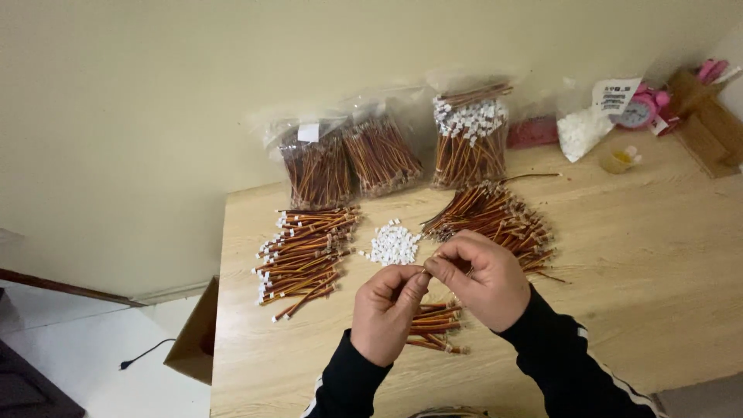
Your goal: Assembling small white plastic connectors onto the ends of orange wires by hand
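My left hand (387, 311) and my right hand (484, 275) meet fingertip to fingertip above the wooden table (635, 263), pinching a small piece between them that is too small to make out. A short bundle of brown wires (436, 321) lies under my hands. Just beyond lies a small heap of white connectors (393, 244). A pile of wires with white ends (303, 249) lies to the left, and a pile of bare wires (495, 217) to the right.
Three clear bags of wires (364, 159) lean on the wall, one (470, 139) with white-tipped wires. A bag of white parts (582, 130), a pink clock (638, 112) and a small cup (617, 160) stand at the back right. A cardboard box (193, 337) sits by the table's left edge.
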